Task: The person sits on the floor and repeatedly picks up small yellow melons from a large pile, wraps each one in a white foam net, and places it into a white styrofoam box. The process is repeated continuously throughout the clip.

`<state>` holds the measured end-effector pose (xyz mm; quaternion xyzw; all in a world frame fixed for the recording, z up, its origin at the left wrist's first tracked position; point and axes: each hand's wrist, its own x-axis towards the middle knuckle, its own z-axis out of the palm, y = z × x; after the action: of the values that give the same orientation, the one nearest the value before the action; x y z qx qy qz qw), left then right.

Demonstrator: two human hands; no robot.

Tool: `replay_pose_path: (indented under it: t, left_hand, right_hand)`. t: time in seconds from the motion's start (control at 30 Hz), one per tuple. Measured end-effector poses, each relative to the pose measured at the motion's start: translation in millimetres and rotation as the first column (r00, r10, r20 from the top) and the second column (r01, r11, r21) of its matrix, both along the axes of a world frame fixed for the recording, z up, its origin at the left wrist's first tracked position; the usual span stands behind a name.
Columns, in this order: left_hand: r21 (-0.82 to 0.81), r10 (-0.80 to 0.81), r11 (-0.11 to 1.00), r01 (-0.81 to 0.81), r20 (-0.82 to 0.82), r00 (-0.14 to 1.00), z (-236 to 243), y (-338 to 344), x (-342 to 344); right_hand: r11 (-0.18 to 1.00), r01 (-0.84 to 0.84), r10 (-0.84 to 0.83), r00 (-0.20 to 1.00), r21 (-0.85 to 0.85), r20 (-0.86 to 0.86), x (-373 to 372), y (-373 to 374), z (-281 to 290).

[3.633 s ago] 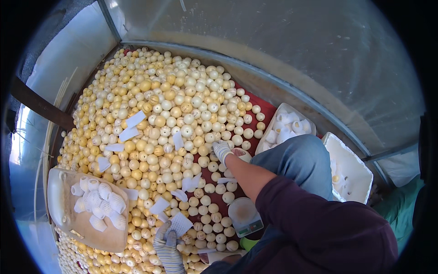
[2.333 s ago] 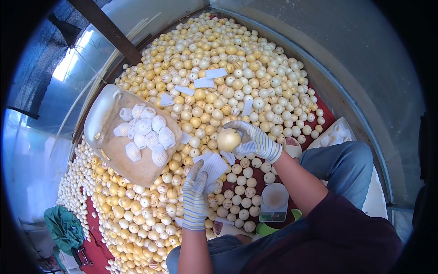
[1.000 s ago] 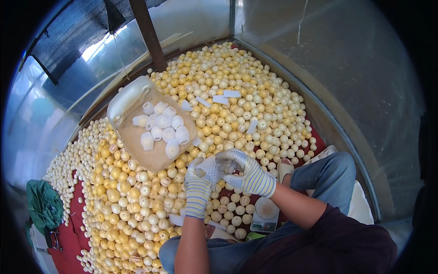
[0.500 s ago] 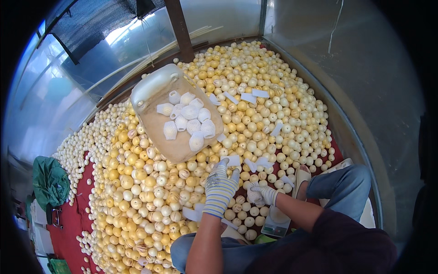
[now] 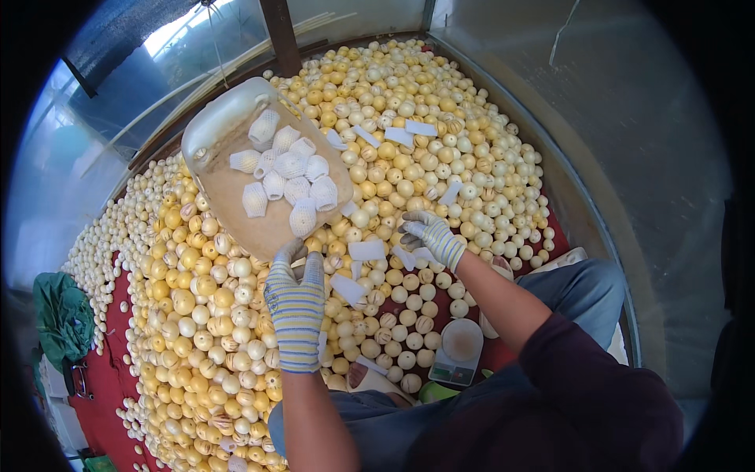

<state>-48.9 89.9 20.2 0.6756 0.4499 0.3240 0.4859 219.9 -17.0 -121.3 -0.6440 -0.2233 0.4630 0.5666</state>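
Observation:
Both my hands wear pale striped gloves. My left hand (image 5: 295, 311) is at the lower rim of a worn plastic tray (image 5: 236, 228), fingers apart and nothing visible in them. The tray holds several white foam-mesh sleeves (image 5: 303, 216), some apparently around fruit. My right hand (image 5: 434, 240) hangs open, fingers curved, over a big heap of cream and yellow round fruit (image 5: 200, 322), right of the tray. Flat white sleeves (image 5: 366, 250) lie scattered on the fruit between and beyond my hands. A small scale (image 5: 460, 342) with a round plate sits below my right forearm.
Red cloth (image 5: 102, 401) shows beneath the fruit. A dark green bag (image 5: 63, 315) lies at the left. Plastic-sheet walls (image 5: 613, 141) and a brown post (image 5: 279, 35) bound the heap. My bent legs (image 5: 582, 303) and a green object (image 5: 432, 391) are near the front.
The white mesh piece in my right hand has left it; an extra one seems to lie at the tray's top. My right hand moved up, my left leftward. The view shifted.

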Motion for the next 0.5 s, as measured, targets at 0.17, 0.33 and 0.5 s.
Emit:
replay_pose_path:
  t: [0.17, 0.33, 0.5]
  left_hand:
    - [0.05, -0.029, 0.998, 0.029, 0.003, 1.0, 9.3, -14.4, 7.9]
    - [0.05, -0.077, 0.996, 0.079, -0.047, 0.996, 2.5, -20.6, 9.5]
    - [-0.013, -0.117, 0.993, 0.116, -0.106, 0.988, -3.8, -22.0, 17.7]
  right_hand:
    - [0.81, 0.187, 0.117, 0.877, -0.555, 0.466, 46.7, -105.5, -131.1]
    - [0.724, 0.258, 0.356, 0.654, -0.64, 0.667, 24.6, -122.5, -139.6]
    - [0.674, 0.198, 0.483, 0.611, -0.712, 0.627, 15.7, -67.5, -126.2]
